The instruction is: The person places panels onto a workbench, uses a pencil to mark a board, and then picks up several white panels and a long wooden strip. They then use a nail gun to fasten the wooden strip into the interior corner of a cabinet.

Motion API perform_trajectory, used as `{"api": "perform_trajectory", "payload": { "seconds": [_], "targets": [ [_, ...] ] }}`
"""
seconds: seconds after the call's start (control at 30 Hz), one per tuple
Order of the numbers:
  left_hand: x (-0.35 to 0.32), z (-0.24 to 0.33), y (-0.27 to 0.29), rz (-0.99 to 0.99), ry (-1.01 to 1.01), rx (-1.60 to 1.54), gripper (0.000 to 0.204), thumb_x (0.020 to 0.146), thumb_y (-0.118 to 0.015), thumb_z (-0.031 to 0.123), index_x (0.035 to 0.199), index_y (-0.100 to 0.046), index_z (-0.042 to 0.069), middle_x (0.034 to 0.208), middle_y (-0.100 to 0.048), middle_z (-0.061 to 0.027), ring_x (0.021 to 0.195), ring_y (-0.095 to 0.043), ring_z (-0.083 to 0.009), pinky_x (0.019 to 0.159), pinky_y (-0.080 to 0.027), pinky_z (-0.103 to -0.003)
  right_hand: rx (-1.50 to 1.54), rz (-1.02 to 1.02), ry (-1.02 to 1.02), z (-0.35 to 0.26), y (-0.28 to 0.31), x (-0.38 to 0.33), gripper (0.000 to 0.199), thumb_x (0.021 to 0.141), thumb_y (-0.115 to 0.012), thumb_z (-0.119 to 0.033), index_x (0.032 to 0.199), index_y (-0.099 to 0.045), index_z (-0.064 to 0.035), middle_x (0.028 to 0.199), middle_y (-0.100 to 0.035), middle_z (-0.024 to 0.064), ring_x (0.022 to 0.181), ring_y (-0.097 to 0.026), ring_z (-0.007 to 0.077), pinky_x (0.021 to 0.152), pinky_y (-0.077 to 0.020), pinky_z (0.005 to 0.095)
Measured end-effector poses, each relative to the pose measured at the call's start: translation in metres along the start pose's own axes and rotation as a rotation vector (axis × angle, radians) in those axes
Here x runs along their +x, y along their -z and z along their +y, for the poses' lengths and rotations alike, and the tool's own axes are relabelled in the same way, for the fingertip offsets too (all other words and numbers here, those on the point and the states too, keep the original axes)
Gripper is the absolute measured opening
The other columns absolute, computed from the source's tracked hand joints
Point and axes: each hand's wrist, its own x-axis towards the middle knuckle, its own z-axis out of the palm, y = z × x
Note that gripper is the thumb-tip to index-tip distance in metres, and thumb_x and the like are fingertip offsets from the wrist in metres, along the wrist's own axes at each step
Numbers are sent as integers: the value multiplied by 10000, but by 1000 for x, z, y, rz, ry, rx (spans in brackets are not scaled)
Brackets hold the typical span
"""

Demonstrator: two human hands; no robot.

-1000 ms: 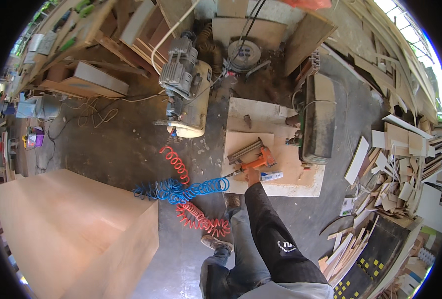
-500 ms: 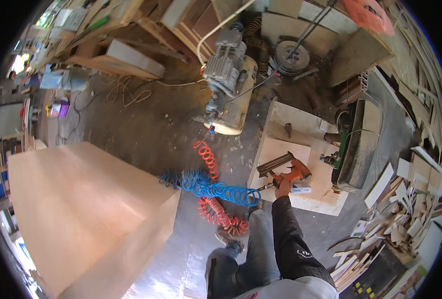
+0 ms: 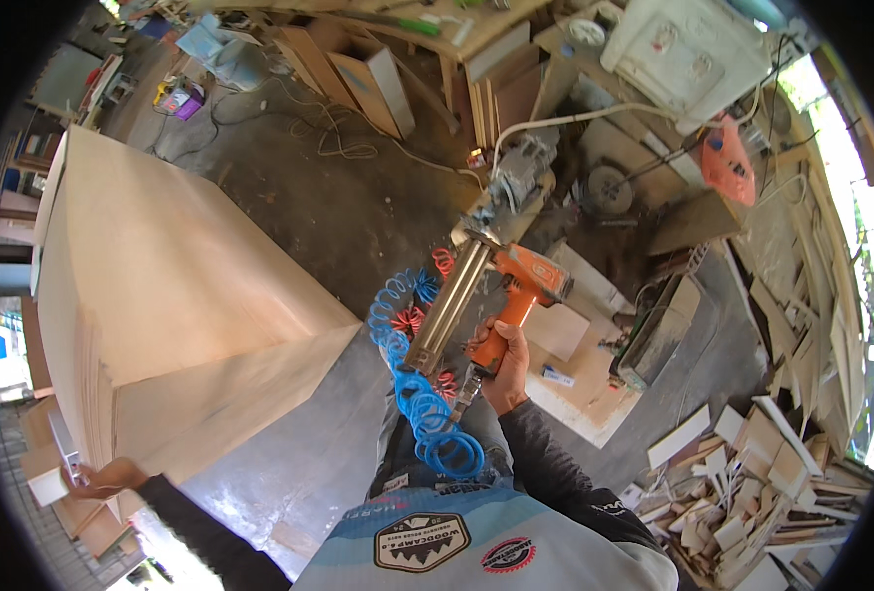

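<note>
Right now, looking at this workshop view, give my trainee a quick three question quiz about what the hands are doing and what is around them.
1. True or false: the right hand grips the orange nail gun by its handle.
2. Which hose hangs from the nail gun's handle? A) a blue coiled air hose B) a straight black hose C) a yellow flat hose
3. Fill in: the left hand rests at the lower corner of the large ______ box.

Key
1. True: the fingers wrap the orange handle, tool lifted off the floor.
2. A: the blue coil runs down in front of the person.
3. Plywood: a big pale wooden box standing on the concrete floor.
</note>
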Motion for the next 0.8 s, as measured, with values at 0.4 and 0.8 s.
{"api": "perform_trajectory", "payload": {
  "seconds": [0.4, 0.8],
  "targets": [
    [-104, 243, -9, -1508, 399, -1277, 1032, 712, -788, 175, 1538, -195, -3, 1382, -409, -260, 1260, -463, -420, 1010, -437, -449, -273, -248, 169, 60, -164, -32, 143, 901, -599, -144, 1000, -585, -42, 770, -587, 57, 654, -584, 150, 583, -528, 332],
    [-144, 187, -25, -1079, 163, -1064, 820, 833, -770, 291, 1427, -360, -97, 1421, -425, -333, 1149, -561, -468, 928, -508, -452, -249, -291, 281, 110, -210, -8, 131, 937, -606, -165, 956, -605, -35, 760, -610, 53, 645, -603, 157, 598, -530, 349]
  ]
}}
